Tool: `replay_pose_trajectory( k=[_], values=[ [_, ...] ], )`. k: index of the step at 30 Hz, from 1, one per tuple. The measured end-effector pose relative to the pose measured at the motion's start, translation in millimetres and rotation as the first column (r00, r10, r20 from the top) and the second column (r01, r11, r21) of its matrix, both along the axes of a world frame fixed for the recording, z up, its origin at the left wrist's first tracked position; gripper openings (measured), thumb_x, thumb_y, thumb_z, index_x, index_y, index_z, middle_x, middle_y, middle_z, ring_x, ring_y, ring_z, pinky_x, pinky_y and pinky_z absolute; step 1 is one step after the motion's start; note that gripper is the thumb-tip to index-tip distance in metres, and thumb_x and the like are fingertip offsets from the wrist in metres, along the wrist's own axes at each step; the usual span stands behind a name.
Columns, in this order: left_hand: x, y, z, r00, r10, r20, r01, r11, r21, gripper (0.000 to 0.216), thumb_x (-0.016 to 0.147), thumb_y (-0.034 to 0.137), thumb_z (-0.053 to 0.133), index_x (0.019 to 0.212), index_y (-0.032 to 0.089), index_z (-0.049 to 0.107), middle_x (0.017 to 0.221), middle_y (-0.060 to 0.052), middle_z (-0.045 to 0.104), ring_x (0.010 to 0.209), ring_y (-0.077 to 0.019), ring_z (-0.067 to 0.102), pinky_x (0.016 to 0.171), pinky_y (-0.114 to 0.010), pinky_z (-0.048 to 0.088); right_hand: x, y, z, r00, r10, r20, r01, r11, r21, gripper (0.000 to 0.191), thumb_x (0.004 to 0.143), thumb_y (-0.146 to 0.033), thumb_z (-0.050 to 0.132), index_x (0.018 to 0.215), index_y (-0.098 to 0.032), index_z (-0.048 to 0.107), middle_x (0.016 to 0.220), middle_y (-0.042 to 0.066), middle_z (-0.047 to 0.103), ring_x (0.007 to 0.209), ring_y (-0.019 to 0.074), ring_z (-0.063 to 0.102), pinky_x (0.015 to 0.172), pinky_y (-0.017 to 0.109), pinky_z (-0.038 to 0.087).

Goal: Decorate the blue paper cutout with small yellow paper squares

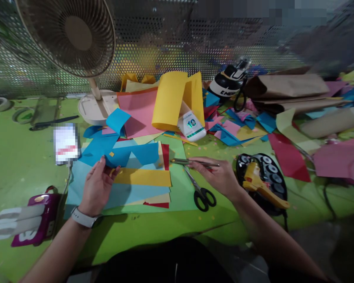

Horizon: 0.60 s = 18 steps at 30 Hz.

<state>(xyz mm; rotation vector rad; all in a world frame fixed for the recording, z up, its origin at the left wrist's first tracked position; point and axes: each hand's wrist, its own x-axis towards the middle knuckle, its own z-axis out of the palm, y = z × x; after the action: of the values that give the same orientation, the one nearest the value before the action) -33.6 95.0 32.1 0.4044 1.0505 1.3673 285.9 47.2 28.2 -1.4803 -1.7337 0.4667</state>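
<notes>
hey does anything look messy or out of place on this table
The white bottle is tipped at a slant beside the curled yellow paper instead of standing upright, and coloured scraps are strewn untidily to its right.

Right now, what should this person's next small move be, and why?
Probably ease the tweezers leftward to the small yellow square. The right-hand grip holds the tweezers with their tips to the right of the blue paper, while the square lies on that paper, close to the left-hand grip.

Two hands (96, 188), one pair of tweezers (181, 161) — one pair of scissors (196, 187), one fan (78, 33)
</notes>
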Motion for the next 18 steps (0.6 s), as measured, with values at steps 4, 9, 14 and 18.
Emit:
replay_pose_trajectory(
  k=[4, 9, 14, 18],
  values=[
    [0.0, 0.1, 0.2, 1.0, -0.005, 0.002, 0.005, 1.0, 0.003, 0.019, 0.072, 0.033, 0.079, 0.082, 0.02, 0.07, 0.088, 0.001, 0.075, 0.078, -0.0129, 0.068, 0.07, -0.026, 0.057, 1.6, -2.7, 3.2, 0.997, 0.025, 0.075, -0.03, 0.998, 0.059, 0.02, 0.089, -0.035, 0.062, 0.094, -0.024, 0.077, 0.089, 0.004, 0.077, 0.075, 0.0219, 0.074, 0.07, 0.032, 0.061],
    [0.8, 0.0, 0.8, 1.0, -0.002, 0.001, 0.002, 1.0, -0.005, 0.017, 0.074, 0.032, 0.078, 0.081, 0.02, 0.069, 0.088, 0.0, 0.075, 0.078, -0.0136, 0.068, 0.071, -0.026, 0.056, 3.6, -3.2, 4.6, 0.991, 0.074, 0.115, -0.082, 0.995, 0.06, 0.019, 0.089, -0.034, 0.061, 0.096, -0.026, 0.076, 0.091, 0.003, 0.077, 0.076, 0.0223, 0.074, 0.068, 0.033, 0.061],
    [0.8, -0.3, 1.4, 1.0, -0.002, -0.015, 0.002, 1.0, -0.012, 0.017, 0.075, 0.032, 0.077, 0.082, 0.019, 0.068, 0.088, -0.001, 0.075, 0.078, -0.0136, 0.068, 0.072, -0.026, 0.056, 5.0, -1.2, 4.5, 0.994, 0.061, 0.086, -0.06, 0.998, -0.011, 0.022, 0.089, -0.04, 0.06, 0.094, -0.026, 0.076, 0.092, 0.003, 0.077, 0.078, 0.0233, 0.074, 0.071, 0.035, 0.061],
    [0.5, -0.3, 1.1, 1.0, -0.012, -0.024, 0.012, 1.0, -0.007, 0.018, 0.074, 0.033, 0.077, 0.082, 0.02, 0.069, 0.089, 0.0, 0.075, 0.079, -0.0136, 0.068, 0.072, -0.025, 0.056, 4.6, -1.1, 2.6, 0.997, 0.055, 0.057, -0.054, 0.998, -0.017, 0.022, 0.089, -0.04, 0.06, 0.095, -0.026, 0.076, 0.091, 0.003, 0.077, 0.078, 0.0232, 0.074, 0.072, 0.035, 0.061]
  ],
)
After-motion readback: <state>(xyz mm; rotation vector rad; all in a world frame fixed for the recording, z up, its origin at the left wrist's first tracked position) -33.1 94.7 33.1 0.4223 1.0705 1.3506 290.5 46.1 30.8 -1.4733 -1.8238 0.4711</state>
